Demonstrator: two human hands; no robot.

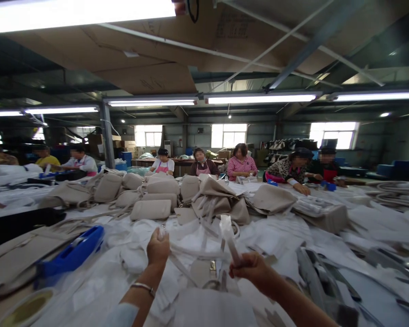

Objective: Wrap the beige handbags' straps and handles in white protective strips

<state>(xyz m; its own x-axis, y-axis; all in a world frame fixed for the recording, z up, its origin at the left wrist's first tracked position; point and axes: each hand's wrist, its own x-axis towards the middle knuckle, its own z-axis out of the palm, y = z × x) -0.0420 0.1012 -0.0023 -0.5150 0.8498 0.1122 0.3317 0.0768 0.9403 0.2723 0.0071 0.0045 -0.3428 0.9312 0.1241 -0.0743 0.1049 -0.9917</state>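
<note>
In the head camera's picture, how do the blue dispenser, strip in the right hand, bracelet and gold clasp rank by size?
1. Blue dispenser
2. Strip
3. Bracelet and gold clasp: too alike to rank

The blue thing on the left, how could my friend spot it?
Find the big heap of beige bags. Look nearer and left, past the left hand: the long blue thing lies beside a flat beige bag. It's bright blue; the bag is beige, the nearby sheets white.
</note>
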